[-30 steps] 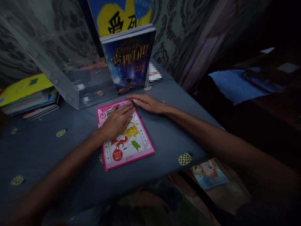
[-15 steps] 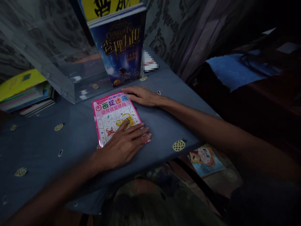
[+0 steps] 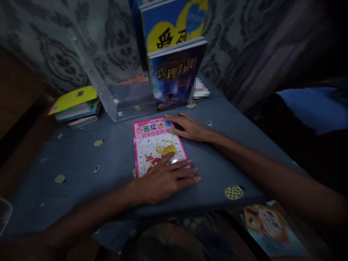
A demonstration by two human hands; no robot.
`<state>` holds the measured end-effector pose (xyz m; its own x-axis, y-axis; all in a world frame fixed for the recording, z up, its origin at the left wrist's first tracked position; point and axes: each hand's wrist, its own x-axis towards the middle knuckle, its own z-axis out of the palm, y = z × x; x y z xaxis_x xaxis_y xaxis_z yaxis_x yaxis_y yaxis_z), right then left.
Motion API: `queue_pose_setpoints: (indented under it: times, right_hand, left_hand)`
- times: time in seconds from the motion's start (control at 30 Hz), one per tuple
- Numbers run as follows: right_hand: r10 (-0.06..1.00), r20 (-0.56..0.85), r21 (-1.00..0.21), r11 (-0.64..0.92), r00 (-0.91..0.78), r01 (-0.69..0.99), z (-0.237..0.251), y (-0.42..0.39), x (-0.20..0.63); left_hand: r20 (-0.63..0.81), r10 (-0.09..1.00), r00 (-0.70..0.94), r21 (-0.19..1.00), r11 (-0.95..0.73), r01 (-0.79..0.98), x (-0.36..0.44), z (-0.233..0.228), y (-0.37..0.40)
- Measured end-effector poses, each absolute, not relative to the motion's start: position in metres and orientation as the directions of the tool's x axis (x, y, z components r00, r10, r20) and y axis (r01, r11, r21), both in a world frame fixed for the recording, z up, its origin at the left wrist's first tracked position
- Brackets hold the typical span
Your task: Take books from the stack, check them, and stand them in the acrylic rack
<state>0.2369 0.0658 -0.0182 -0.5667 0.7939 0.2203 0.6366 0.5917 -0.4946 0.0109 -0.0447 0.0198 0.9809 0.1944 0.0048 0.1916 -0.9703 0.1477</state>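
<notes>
A pink picture book (image 3: pixel 152 146) with a cartoon fox and a striped cat on its cover lies closed on the table. Across its lower part rests my left hand (image 3: pixel 165 179), palm down with fingers spread, hiding the bottom edge. My right hand (image 3: pixel 189 127) touches the book's upper right corner, fingers apart and lying flat. Just behind the book, a dark blue book (image 3: pixel 174 83) with gold lettering stands upright. A yellow and blue book (image 3: pixel 176 23) rises behind that one.
The clear plastic rack (image 3: pixel 116 110) stands left of the upright books. A stack of books (image 3: pixel 78 107) with a yellow top lies farther left. The blue tablecloth (image 3: pixel 114 152) has pineapple prints. Below the table's right front edge is another book (image 3: pixel 272 224). A patterned curtain (image 3: pixel 116 36) hangs behind.
The camera view has turned, so everything sits farther right and lower, and more of the left side shows. My right hand's fingers have spread a little at the book's corner. My left hand stays on the cover.
</notes>
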Motion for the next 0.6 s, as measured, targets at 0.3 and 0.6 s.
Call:
queue_pose_setpoints:
  times: [0.3, 0.6]
  right_hand:
    - [0.778, 0.226, -0.389, 0.624, -0.586, 0.678, -0.023, 0.066, 0.236]
    - [0.689, 0.238, -0.158, 0.723, -0.684, 0.673, -0.006, 0.067, 0.180]
  left_hand:
    - [0.273, 0.657, 0.703, 0.298, -0.752, 0.587, -0.047, 0.016, 0.038]
    - [0.283, 0.778, 0.561, 0.441, -0.625, 0.644, -0.102, -0.002, 0.089]
